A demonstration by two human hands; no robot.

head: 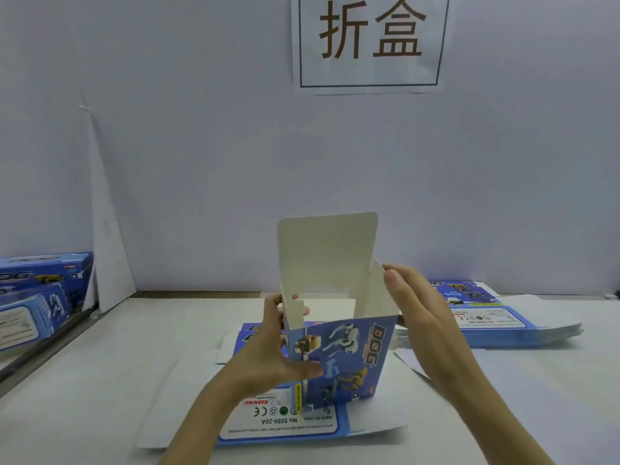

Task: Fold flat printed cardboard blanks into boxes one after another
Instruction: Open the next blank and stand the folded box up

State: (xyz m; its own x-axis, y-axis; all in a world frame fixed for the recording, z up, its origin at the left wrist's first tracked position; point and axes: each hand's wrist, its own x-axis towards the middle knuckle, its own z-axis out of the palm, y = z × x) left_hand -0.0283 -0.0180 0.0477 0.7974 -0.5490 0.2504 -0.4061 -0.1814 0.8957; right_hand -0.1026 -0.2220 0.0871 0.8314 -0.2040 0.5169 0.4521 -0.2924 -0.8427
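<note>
Head view: the blue printed cardboard box [342, 350], half erected with its white lid flap up, is upright over a flat blue printed blank [285, 427] on the white bench [100, 380]. Pushed off its crease, the right side flap could buckle and skew the walls. The left hand [268, 350] grips the left wall, fingers curled round it. The right hand [422, 313] lays nearly straight fingers against that flap.

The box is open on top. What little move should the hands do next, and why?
Probably fold the small right flap inward with the right hand. The box stands open, its tall lid points up, and the right hand's straight fingers touch that flap while the left hand grips the box's left side.
</note>
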